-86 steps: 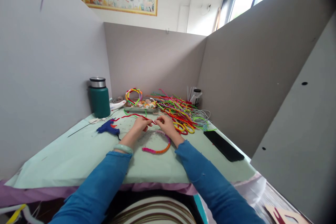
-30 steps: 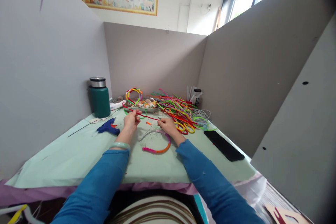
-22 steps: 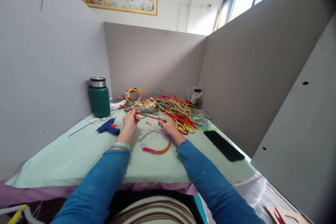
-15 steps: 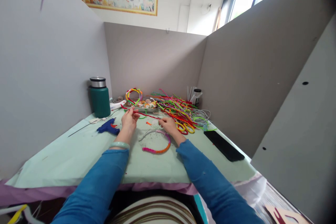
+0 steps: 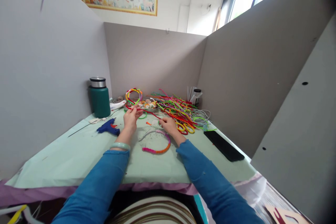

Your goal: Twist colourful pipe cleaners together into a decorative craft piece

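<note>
A red pipe cleaner (image 5: pixel 152 113) stretches between my two hands above the table. My left hand (image 5: pixel 130 119) pinches it near its far left end, and a short tail sticks out beyond the fingers. My right hand (image 5: pixel 168 126) is closed on the other end, which its fingers mostly hide. Below and between the hands lies a headband (image 5: pixel 156 152), wrapped partly in pink, orange and purple pipe cleaner, with a bare grey stretch at its left. Small orange scraps (image 5: pixel 148 123) lie just beyond it.
A blue glue gun (image 5: pixel 109 127) lies left of my left hand, with a green bottle (image 5: pixel 99 98) behind it. At the back are a tray of small pieces (image 5: pixel 148 104), wrapped hoops (image 5: pixel 133 96) and a pipe cleaner heap (image 5: pixel 178 110). Yellow-handled scissors (image 5: pixel 189 128) and a black phone (image 5: pixel 224 145) lie right.
My left hand has risen slightly and moved a little away from me, and the pipe cleaner now slopes more steeply. My right hand has barely moved. The headband lies as before.
</note>
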Motion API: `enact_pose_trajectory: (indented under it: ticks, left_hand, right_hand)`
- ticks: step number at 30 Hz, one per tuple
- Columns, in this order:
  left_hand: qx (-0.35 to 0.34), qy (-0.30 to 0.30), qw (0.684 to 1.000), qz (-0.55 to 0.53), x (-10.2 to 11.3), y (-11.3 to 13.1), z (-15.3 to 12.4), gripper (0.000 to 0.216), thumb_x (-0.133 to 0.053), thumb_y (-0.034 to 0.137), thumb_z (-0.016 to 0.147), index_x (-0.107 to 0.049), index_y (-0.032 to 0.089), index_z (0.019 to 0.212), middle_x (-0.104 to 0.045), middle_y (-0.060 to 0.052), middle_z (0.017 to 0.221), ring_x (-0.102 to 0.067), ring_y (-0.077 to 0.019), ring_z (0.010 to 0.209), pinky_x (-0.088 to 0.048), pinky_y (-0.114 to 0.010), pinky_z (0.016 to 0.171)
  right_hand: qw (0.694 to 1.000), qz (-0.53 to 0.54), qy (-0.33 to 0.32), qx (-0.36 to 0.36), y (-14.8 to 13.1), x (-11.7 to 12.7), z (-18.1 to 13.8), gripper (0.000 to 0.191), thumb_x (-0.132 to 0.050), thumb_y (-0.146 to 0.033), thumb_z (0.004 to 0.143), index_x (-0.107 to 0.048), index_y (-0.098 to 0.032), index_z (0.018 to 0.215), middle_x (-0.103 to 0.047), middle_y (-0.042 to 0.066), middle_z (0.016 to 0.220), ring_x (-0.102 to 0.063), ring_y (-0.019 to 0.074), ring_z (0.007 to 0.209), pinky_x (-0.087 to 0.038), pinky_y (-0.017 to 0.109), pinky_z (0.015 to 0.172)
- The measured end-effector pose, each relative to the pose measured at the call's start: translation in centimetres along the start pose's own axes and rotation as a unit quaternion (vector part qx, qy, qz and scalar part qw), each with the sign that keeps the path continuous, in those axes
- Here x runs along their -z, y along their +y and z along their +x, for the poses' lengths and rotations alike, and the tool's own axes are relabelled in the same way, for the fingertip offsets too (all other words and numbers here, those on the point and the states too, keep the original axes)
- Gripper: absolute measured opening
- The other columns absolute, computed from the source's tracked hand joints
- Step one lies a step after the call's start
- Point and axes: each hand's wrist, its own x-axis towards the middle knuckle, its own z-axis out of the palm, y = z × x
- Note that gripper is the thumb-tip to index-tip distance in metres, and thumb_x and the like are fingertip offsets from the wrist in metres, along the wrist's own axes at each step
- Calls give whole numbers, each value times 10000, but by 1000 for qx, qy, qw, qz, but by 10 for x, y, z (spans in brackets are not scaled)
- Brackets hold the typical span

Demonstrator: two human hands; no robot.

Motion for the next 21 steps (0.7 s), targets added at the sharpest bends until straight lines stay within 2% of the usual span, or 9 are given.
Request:
enact_pose_trajectory:
  ticks: [4,6,9,11,12,14,16,18,21]
  left_hand:
    - [-24,2,984,174,-2,-7,-2,476,-622,145,769,-512,143,1232,-623,-118,1126,-604,-72,501,-541,-264,548]
    - [-3,-12,974,225,-2,-10,-5,579,-637,168,755,-465,142,1306,-632,-129,1122,-588,-73,471,-527,-261,511]
    - [6,-125,952,281,-3,-14,-13,486,-649,250,751,-581,90,1205,-687,-68,811,-587,-100,477,-510,-242,512]
    - [-17,-198,926,321,-5,-16,-18,432,-635,276,756,-640,94,1148,-606,7,541,-568,-114,455,-496,-232,517]
    - [-20,-232,917,324,-6,-17,-20,431,-607,268,771,-637,99,1167,-585,19,504,-578,-122,475,-503,-234,536]
    - [-13,-289,898,333,-8,-21,-22,430,-566,238,780,-635,99,1181,-636,-9,568,-614,-139,544,-514,-244,558]
    - [-25,-318,869,378,-8,-24,-22,383,-546,201,770,-674,102,1118,-704,-55,709,-640,-149,614,-523,-253,593]
    - [-71,-325,835,438,-7,-27,-21,324,-543,173,758,-721,126,1024,-734,-78,844,-659,-162,704,-528,-262,668]
    - [-136,-310,794,506,-5,-27,-18,279,-552,152,748,-752,154,943,-742,-75,917,-662,-178,816,-507,-268,774]
  right_hand:
    - [1000,-11,-4,12,1,-3,0,260,-514,-304,803,-666,-175,636,-626,8,625,-511,130,602,-313,235,557]
    - [1000,-15,-1,13,1,-4,0,259,-518,-308,807,-670,-177,643,-635,9,637,-511,131,609,-318,235,565]
    - [999,-16,-4,30,0,-6,-1,256,-521,-310,819,-678,-179,664,-641,10,643,-506,131,615,-322,232,576]
    - [999,-16,-16,45,-3,-6,-2,253,-524,-318,827,-686,-182,687,-638,7,639,-499,130,614,-321,228,577]
    - [998,-16,-25,52,-5,-6,-3,253,-522,-320,831,-689,-183,699,-634,5,637,-495,129,611,-317,227,576]
    - [997,-19,-39,66,-8,-6,-5,246,-516,-305,835,-694,-184,715,-628,0,633,-492,127,607,-308,226,571]
    - [996,-20,-48,78,-11,-6,-7,228,-517,-274,830,-698,-184,722,-627,-1,637,-494,126,610,-299,225,568]
    - [995,-21,-49,88,-11,-6,-8,211,-527,-256,823,-699,-185,724,-627,0,637,-496,127,614,-294,225,569]
    - [994,-23,-48,93,-10,-7,-7,209,-544,-278,827,-698,-186,720,-619,0,626,-489,125,608,-289,227,570]
